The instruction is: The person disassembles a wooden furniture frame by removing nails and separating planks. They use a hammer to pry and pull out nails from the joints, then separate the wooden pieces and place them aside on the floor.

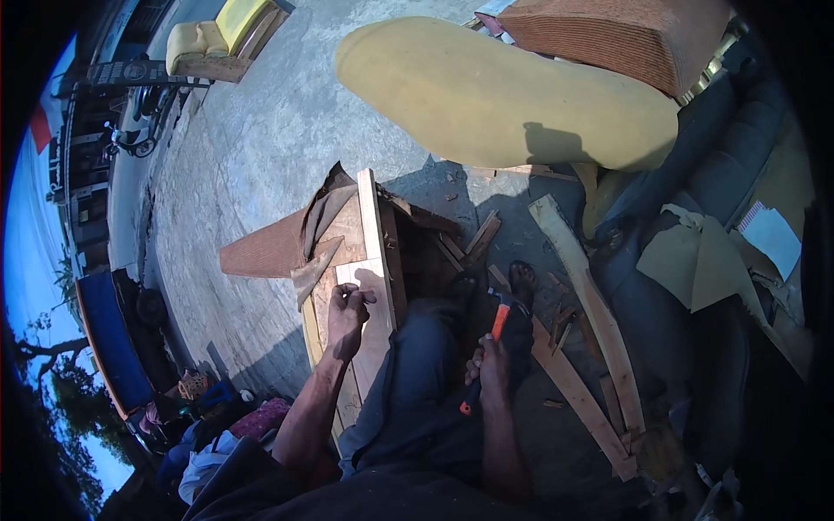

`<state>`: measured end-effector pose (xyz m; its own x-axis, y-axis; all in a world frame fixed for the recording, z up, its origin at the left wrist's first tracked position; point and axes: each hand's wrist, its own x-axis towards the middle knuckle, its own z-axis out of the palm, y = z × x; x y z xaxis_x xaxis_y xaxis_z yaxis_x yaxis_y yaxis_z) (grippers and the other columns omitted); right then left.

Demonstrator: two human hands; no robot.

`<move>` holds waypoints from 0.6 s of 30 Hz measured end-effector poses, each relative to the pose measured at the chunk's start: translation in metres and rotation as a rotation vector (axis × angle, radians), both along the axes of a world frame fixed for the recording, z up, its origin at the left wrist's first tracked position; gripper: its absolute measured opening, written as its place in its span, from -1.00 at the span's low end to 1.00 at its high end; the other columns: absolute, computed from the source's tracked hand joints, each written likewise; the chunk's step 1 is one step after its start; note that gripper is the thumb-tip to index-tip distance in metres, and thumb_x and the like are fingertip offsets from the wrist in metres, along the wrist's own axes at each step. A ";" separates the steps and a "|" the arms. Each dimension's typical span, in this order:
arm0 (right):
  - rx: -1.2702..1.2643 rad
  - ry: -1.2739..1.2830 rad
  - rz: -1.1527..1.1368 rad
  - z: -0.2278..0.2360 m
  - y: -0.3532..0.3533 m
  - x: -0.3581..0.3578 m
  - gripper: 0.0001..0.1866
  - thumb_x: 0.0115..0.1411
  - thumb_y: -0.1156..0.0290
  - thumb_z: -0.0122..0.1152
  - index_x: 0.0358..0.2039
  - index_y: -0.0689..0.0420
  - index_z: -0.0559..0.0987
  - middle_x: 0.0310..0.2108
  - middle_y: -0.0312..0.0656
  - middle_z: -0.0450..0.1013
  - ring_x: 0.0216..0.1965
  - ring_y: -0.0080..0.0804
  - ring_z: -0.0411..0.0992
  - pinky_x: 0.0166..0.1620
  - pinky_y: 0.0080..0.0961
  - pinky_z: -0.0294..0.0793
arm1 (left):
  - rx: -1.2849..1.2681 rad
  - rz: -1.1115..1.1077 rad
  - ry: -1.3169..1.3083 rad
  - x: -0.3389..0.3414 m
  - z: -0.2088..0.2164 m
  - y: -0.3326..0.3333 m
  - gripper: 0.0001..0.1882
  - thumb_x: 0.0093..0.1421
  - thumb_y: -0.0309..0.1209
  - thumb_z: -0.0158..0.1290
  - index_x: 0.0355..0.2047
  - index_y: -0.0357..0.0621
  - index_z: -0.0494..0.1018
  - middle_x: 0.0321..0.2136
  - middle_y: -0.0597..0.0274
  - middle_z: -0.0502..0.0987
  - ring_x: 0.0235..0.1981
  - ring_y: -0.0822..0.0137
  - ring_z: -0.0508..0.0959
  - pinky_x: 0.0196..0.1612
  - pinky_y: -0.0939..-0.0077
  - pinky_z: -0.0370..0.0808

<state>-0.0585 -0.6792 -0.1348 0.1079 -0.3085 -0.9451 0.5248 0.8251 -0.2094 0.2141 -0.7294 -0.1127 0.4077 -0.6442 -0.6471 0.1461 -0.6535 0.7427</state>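
Observation:
My right hand is wrapped around the handle of a claw hammer, orange and black with a dark head pointing away from me. It hangs over the ground beside my right leg. My left hand is above a wooden frame, its fingers curled together in a pinch; anything between them is too small to make out. Pale boards top the frame, and torn brown fabric clings to its far end. My left leg is against the frame's right side.
Long wooden planks and broken scraps lie right of my feet. A large yellow foam cushion is ahead, with a brown upholstered piece behind it. Dark upholstery fills the right side. A stripped yellow armchair stands far left.

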 end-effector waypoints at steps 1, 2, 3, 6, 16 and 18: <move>0.021 0.000 0.003 -0.004 0.007 -0.004 -0.75 0.44 0.18 -0.15 -0.23 0.11 0.33 -0.67 -0.39 0.17 -0.76 -0.62 0.21 -0.72 -0.53 0.31 | -0.001 0.008 0.046 -0.007 0.000 -0.004 -0.81 0.37 -0.42 -0.03 -0.08 -0.16 0.24 -0.37 0.14 0.55 -0.66 0.61 0.23 -0.61 0.69 0.17; 0.048 0.008 0.029 -0.008 0.014 -0.010 -0.75 0.44 0.20 -0.15 -0.21 0.12 0.33 -0.66 -0.38 0.18 -0.76 -0.60 0.21 -0.71 -0.52 0.31 | -0.001 0.018 0.091 -0.012 0.000 -0.008 -0.81 0.37 -0.40 0.00 -0.10 -0.14 0.26 -0.36 0.13 0.57 -0.67 0.63 0.21 -0.63 0.70 0.14; 0.068 0.021 0.041 -0.011 0.020 -0.014 -0.77 0.43 0.20 -0.13 -0.22 0.11 0.34 -0.67 -0.39 0.17 -0.76 -0.60 0.21 -0.72 -0.52 0.30 | 0.025 0.004 0.082 -0.017 0.002 -0.012 -0.79 0.35 -0.39 0.04 -0.11 -0.14 0.27 -0.35 0.12 0.58 -0.69 0.64 0.19 -0.64 0.71 0.13; 0.112 0.059 0.067 -0.021 0.036 -0.023 -0.81 0.42 0.23 -0.08 -0.26 0.07 0.34 -0.68 -0.39 0.16 -0.75 -0.58 0.20 -0.72 -0.51 0.28 | 0.071 -0.039 0.009 -0.028 0.004 -0.018 -0.71 0.30 -0.30 0.17 -0.14 -0.11 0.32 -0.39 0.17 0.61 -0.74 0.66 0.14 -0.66 0.72 0.08; 0.085 0.117 0.090 -0.031 0.052 -0.027 -0.84 0.39 0.27 -0.06 -0.27 0.06 0.32 -0.67 -0.39 0.17 -0.76 -0.58 0.19 -0.73 -0.50 0.27 | 0.198 -0.313 -0.105 -0.035 0.010 -0.027 -0.62 0.33 -0.10 0.12 -0.12 -0.16 0.59 -0.37 0.28 0.67 -0.67 0.66 0.25 -0.59 0.68 0.16; 0.078 0.120 0.111 -0.027 0.046 -0.025 -0.84 0.39 0.27 -0.05 -0.26 0.07 0.32 -0.67 -0.39 0.17 -0.76 -0.58 0.19 -0.74 -0.50 0.27 | 0.081 -0.356 -0.120 -0.038 0.009 -0.029 -0.60 0.31 -0.11 0.14 -0.06 -0.20 0.58 -0.34 0.25 0.66 -0.47 0.53 0.46 -0.33 0.61 0.38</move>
